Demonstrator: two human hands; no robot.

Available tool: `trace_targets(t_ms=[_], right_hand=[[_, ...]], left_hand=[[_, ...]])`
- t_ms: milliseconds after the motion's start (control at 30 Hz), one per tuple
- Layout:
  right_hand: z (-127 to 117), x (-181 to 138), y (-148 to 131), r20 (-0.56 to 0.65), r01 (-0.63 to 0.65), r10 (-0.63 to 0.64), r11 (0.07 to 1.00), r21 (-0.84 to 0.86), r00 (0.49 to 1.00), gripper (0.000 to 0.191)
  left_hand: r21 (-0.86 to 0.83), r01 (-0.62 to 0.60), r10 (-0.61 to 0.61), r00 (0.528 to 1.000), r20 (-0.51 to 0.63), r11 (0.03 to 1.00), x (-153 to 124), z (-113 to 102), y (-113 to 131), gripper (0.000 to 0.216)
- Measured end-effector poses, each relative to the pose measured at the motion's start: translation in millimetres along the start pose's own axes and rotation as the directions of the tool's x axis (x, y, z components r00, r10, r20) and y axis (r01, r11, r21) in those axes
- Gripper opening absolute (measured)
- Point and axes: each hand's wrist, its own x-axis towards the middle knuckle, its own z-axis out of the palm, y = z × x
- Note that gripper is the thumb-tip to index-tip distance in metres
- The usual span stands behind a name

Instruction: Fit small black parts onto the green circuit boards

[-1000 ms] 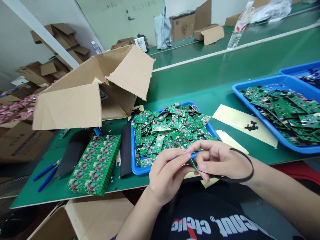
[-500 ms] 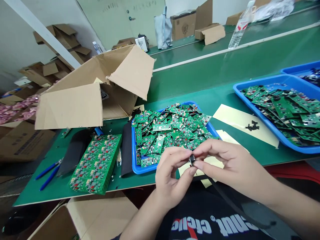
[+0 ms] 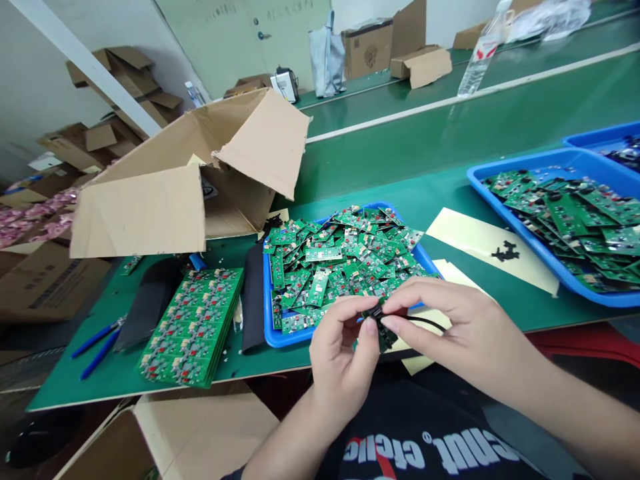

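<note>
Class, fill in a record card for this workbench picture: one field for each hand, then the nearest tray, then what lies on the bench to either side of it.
left hand: pinches a small circuit board
right hand: pinches the same board from the other side
near tray: blue tray, heaped with loose green boards
left of it: stack of board panels; blue pliers; open cardboard box
right of it: second blue tray, also holding boards
</note>
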Motion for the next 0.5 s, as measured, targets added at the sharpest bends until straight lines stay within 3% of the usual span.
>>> trace_targets(t_ms=[133, 300, 500], right_hand=[[2.7, -1.5, 4.2, -0.033, 0.144, -0.151, 0.979, -0.146, 0.988, 0.011], [5.4, -2.8, 9.2, -0.034, 0.173, -0.185, 0.960, -0.221, 0.982, 0.011], [7.7, -2.3, 10.7, -0.019, 0.197, -0.209, 0.946, -0.257, 0.978, 0.013]], left_hand=[[0.033, 0.061, -0.062, 0.997, 0.036, 0.998, 0.1, -2.2, 3.7, 0.023], [0.197, 0.095, -0.113, 0.990, 0.087, 0.976, 4.3, -7.5, 9.8, 0.028], [0.327, -0.049, 0.019, 0.995, 0.095, 0.944, 7.1, -8.3, 7.3, 0.016]])
